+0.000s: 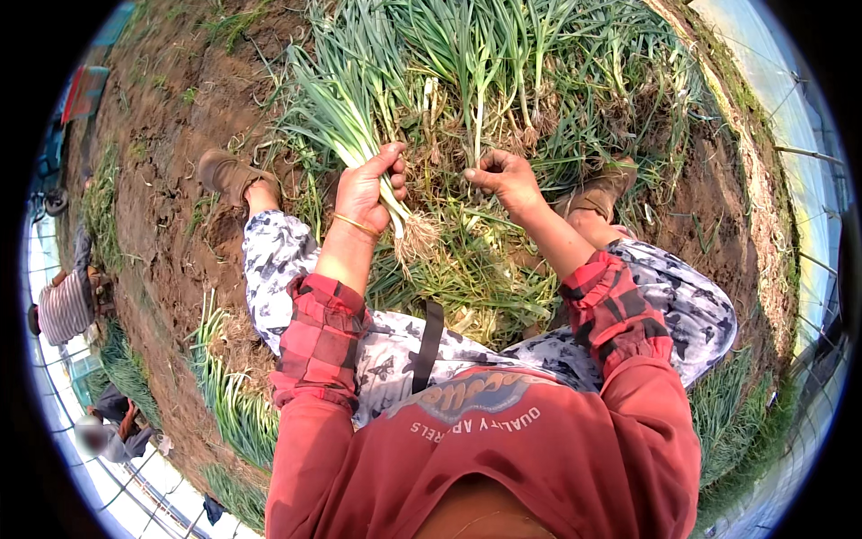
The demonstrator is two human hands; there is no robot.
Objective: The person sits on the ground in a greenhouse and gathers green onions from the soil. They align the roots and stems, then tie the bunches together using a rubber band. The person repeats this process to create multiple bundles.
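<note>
My left hand (372, 192) is closed around a bunch of allium stalks (350, 131), which look like young leeks or green garlic. Their pale stems come out below my fist and end in a tuft of stringy roots (416, 237); the green leaves point up and away from me. To the right, the thumb and fingers of my right hand (508, 180) pinch the lower end of a single white stalk (479, 124). That stalk stands against a wide heap of more allium plants (465, 40), many with roots showing. My right fingers partly hide its base.
Leaf trimmings (465, 269) cover the ground between my legs. A laid-out row of allium plants (236, 404) lies at my left. Bare brown soil (161, 202) extends beyond my left shoe (236, 176). Two people work far left. Plastic sheeting (754, 60) borders the right.
</note>
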